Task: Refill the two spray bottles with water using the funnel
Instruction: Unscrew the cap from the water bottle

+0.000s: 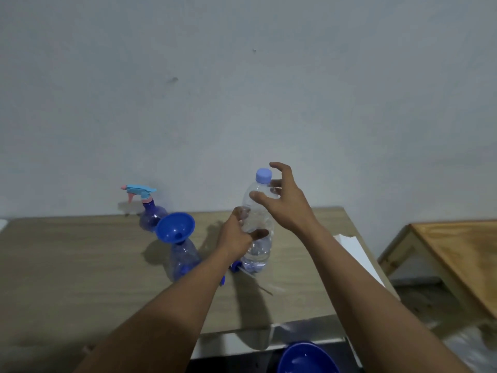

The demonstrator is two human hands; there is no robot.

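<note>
The left hand (236,235) clamps the clear, thin-walled plastic water bottle (256,227) mid-body; the right hand (282,200), fingers spread, nears its lilac cap (263,175). Thin walls likely buckle; grip gently.

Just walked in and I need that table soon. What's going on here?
A person is refilling spray bottles. The left hand grips a capped water bottle upright on the table, and the open right hand is at its cap. A blue funnel sits in one open spray bottle; the other spray bottle behind has its sprayer on. Nothing is being poured.
</note>
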